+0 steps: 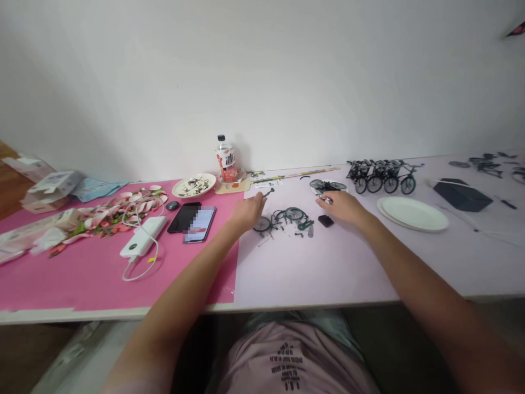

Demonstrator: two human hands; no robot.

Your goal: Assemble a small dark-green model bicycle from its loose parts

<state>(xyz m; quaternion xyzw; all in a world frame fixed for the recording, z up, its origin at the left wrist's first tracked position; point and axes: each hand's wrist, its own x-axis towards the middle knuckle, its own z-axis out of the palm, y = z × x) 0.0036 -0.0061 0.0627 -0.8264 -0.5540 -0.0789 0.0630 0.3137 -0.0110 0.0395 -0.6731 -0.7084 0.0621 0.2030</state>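
Note:
My left hand is closed in a pinch on a small dark model bicycle part, whose exact kind is too small to tell. At the near edge of a white plate holding dark model wheels, my right hand has its fingers drawn together. Something small and shiny shows at those fingertips, but I cannot make it out. Between the hands lie loose green and black model bicycle parts, with a spoked wheel close to my left wrist. A small black block sits just below my right hand.
Several assembled model bicycles stand at the back right, behind stacked white plates. A dark angular object lies farther right. On the left are phones, a white power bank, pink petals and a drink bottle.

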